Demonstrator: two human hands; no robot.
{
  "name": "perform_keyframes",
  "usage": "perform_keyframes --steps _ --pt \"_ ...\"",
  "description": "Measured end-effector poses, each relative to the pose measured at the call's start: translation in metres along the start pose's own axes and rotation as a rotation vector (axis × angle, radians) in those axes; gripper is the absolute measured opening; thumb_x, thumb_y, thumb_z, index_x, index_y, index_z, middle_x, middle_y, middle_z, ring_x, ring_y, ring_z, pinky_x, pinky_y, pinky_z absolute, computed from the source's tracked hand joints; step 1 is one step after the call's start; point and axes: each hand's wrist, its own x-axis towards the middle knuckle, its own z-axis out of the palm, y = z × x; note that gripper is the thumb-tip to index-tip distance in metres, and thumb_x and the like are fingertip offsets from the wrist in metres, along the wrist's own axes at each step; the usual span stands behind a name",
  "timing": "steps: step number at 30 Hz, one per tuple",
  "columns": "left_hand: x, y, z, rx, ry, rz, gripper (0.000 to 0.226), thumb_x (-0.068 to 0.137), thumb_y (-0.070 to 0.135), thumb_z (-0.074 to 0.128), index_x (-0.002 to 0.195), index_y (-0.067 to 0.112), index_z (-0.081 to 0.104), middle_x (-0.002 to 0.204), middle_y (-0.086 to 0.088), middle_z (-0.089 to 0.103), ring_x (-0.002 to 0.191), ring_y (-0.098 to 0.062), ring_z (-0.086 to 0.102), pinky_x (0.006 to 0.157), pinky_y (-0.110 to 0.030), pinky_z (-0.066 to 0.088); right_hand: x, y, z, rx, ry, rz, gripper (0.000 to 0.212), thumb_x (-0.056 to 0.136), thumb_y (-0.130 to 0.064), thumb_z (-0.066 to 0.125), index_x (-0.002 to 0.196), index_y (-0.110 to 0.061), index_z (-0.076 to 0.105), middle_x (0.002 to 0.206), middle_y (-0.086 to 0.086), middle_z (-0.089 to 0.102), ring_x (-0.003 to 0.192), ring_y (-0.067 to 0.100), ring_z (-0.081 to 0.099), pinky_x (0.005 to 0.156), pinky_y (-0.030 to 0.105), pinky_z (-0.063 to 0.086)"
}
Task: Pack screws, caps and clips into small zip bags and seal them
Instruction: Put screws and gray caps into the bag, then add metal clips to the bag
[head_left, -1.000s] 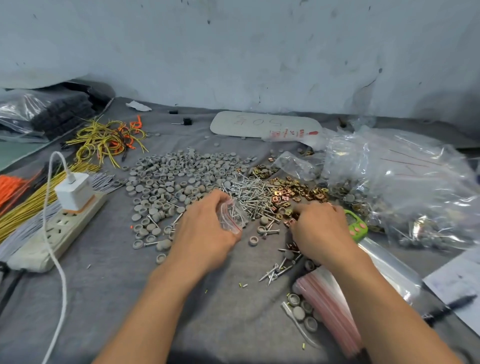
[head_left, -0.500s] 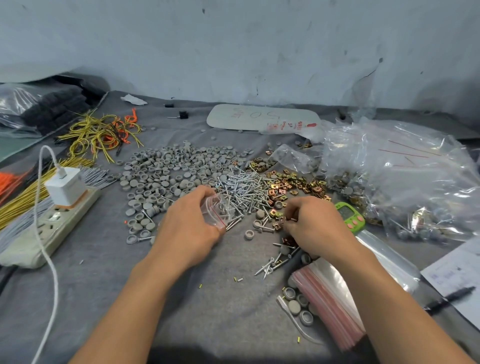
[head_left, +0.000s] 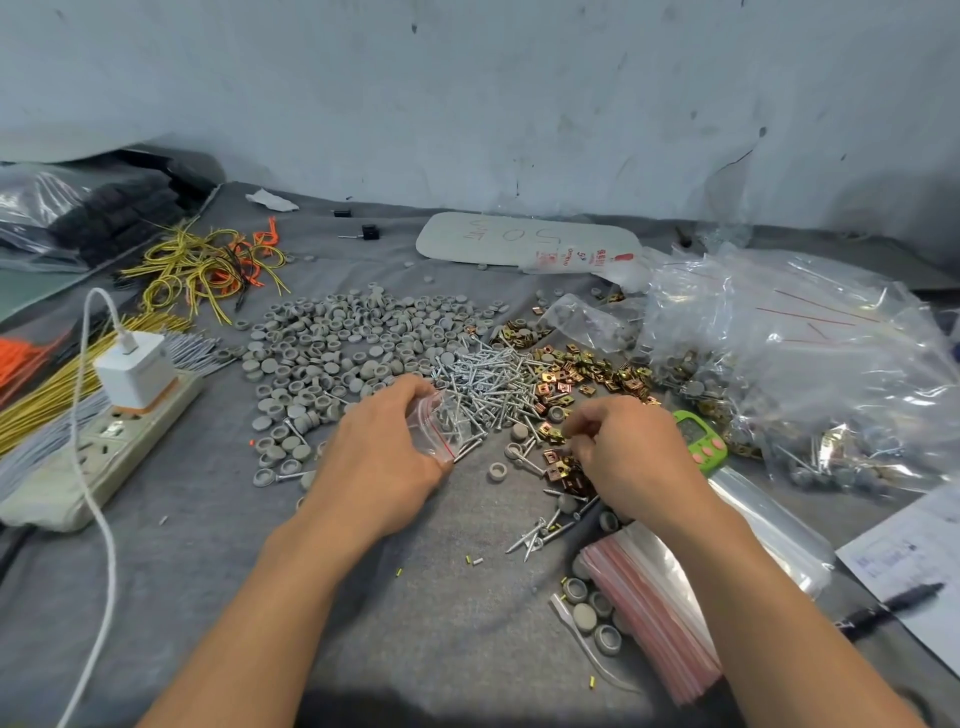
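My left hand (head_left: 382, 457) holds a small clear zip bag (head_left: 440, 427) with a red seal line, its mouth towards the pile of silver screws (head_left: 485, 384). My right hand (head_left: 631, 454) has its fingers curled over a small cluster of brass clips (head_left: 563, 465); what it pinches is hidden by the fingers. Grey round caps (head_left: 332, 353) spread across the cloth behind my left hand. More brass clips (head_left: 576, 371) lie right of the screws. A stack of empty zip bags (head_left: 652, 618) lies beside my right forearm.
A power strip (head_left: 98, 452) with a white charger (head_left: 136, 370) and cable lies at left, beside yellow and orange wire ties (head_left: 205, 265). Large clear bags of packed parts (head_left: 800, 374) fill the right. A green timer (head_left: 698, 441), paper and a pen (head_left: 891, 605) lie at right.
The view has shifted slightly. My left hand keeps hold of the small bag by the screws. My right hand stays over the brass clips, its fingers working there.
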Motion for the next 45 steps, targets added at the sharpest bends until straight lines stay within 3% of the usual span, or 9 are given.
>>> perform_keyframes --steps 4,8,12,19,25,31,38,42,45 --pt "0.000 0.000 0.000 0.006 -0.003 0.001 0.051 0.078 0.032 0.085 0.116 0.042 0.052 0.107 0.014 0.061 0.095 -0.013 0.058 0.077 -0.031 0.042 -0.003 -0.007 -0.002 -0.037 -0.159 -0.057 0.023 0.095 -0.017 0.063 0.099 -0.038 0.071 0.090 -0.011 0.076 0.071 0.000 0.062 0.082 0.018 0.044" --pt "-0.001 0.001 0.001 0.027 -0.004 0.008 0.052 0.079 0.031 0.084 0.118 0.041 0.051 0.109 0.014 0.061 0.096 -0.014 0.057 0.077 -0.031 0.041 0.001 -0.014 -0.001 -0.143 -0.235 -0.090 0.026 0.092 -0.011 0.061 0.096 -0.036 0.067 0.088 -0.007 0.073 0.089 0.013 0.059 0.090 0.034 0.035" --pt "-0.001 0.002 0.002 0.038 -0.013 0.012 0.049 0.080 0.032 0.083 0.114 0.042 0.050 0.108 0.013 0.062 0.094 -0.014 0.058 0.075 -0.032 0.041 0.000 -0.011 -0.001 -0.131 -0.165 -0.126 0.016 0.097 -0.025 0.064 0.086 -0.037 0.064 0.088 -0.007 0.073 0.089 0.012 0.056 0.092 0.034 0.037" --pt "-0.003 0.006 0.004 0.053 -0.016 0.024 0.050 0.077 0.032 0.083 0.114 0.043 0.051 0.105 0.014 0.061 0.090 -0.011 0.056 0.071 -0.031 0.039 -0.006 -0.005 -0.003 0.425 0.108 -0.051 0.018 0.098 -0.025 0.070 0.081 -0.028 0.073 0.071 -0.011 0.069 0.065 0.007 0.062 0.060 0.028 0.049" --pt "-0.006 0.017 0.009 0.015 -0.009 0.059 0.051 0.077 0.033 0.083 0.115 0.045 0.051 0.106 0.014 0.061 0.090 -0.013 0.056 0.075 -0.032 0.044 -0.011 -0.016 0.000 0.906 -0.085 0.005 0.024 0.099 -0.015 0.067 0.078 -0.015 0.079 0.069 0.008 0.075 0.052 0.011 0.045 0.053 0.027 0.040" --pt "-0.011 0.026 0.012 -0.028 -0.027 0.101 0.051 0.074 0.034 0.085 0.109 0.044 0.049 0.100 0.016 0.061 0.089 -0.011 0.058 0.075 -0.032 0.048 -0.009 -0.029 0.013 1.020 -0.187 0.058 0.028 0.105 -0.016 0.058 0.084 -0.005 0.073 0.050 0.000 0.051 0.048 0.011 0.036 0.050 0.022 0.033" --pt "-0.013 0.026 0.010 -0.072 -0.043 0.132 0.050 0.074 0.029 0.084 0.107 0.044 0.050 0.095 0.017 0.060 0.084 0.001 0.055 0.063 -0.014 0.035 -0.010 -0.041 0.015 1.273 -0.343 0.111 0.042 0.107 -0.013 0.051 0.073 -0.012 0.076 0.050 -0.001 0.033 0.046 0.012 0.025 0.052 0.029 0.022" --pt "-0.014 0.026 0.010 -0.116 -0.046 0.118 0.052 0.071 0.027 0.086 0.106 0.044 0.052 0.094 0.016 0.063 0.081 0.002 0.057 0.059 -0.014 0.034 -0.014 -0.054 0.015 0.995 -0.197 0.019 0.026 0.096 -0.015 0.069 0.076 -0.024 0.083 0.058 -0.002 0.065 0.049 0.010 0.051 0.050 0.023 0.040" --pt "-0.013 0.026 0.008 -0.190 -0.035 0.124 0.050 0.067 0.029 0.089 0.102 0.044 0.056 0.088 0.018 0.068 0.076 0.002 0.061 0.055 -0.012 0.039 -0.017 -0.065 0.010 1.050 -0.170 -0.064 0.024 0.090 -0.005 0.074 0.077 -0.022 0.084 0.073 0.000 0.078 0.059 0.002 0.068 0.052 0.016 0.051"
